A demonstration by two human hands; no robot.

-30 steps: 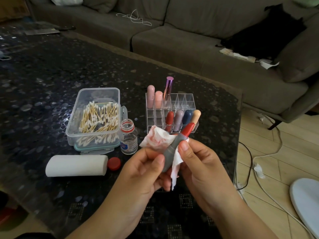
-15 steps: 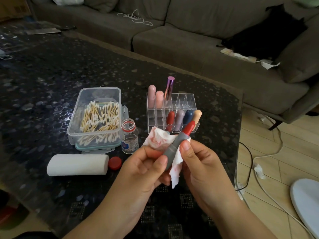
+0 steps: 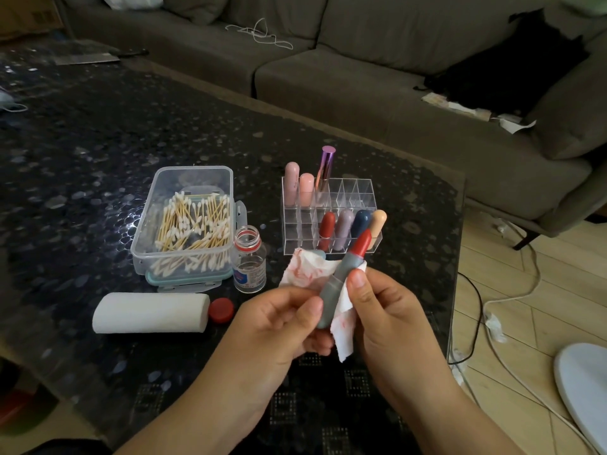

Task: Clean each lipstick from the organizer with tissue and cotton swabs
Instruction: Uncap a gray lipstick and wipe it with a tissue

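Just below the centre of the frame, the left hand and the right hand meet over the dark speckled glass table. Between them is a grey-cased lipstick with a bare red tip, tilted so that the tip points up and to the right, in front of the organizer's lower right corner. The left hand's thumb and fingers are curled round the lower end of the grey case, while the right hand's thumb presses the case from the right, its other fingers folded behind a crumpled white tissue smeared with red. The tissue spreads out to the left of the case and hangs down between the two hands. Just above the hands stands the clear plastic compartment organizer: its back row holds two pink tubes and a shiny purple one, its front row a red, a mauve, a navy and a peach tube, all upright. Left of the organizer sits a small clear glass bottle with a red neck ring, uncapped, with a red round cap lying near it. Further left is a clear rectangular plastic box of wooden-stick cotton swabs, and below that box lies a white tissue roll on its side.
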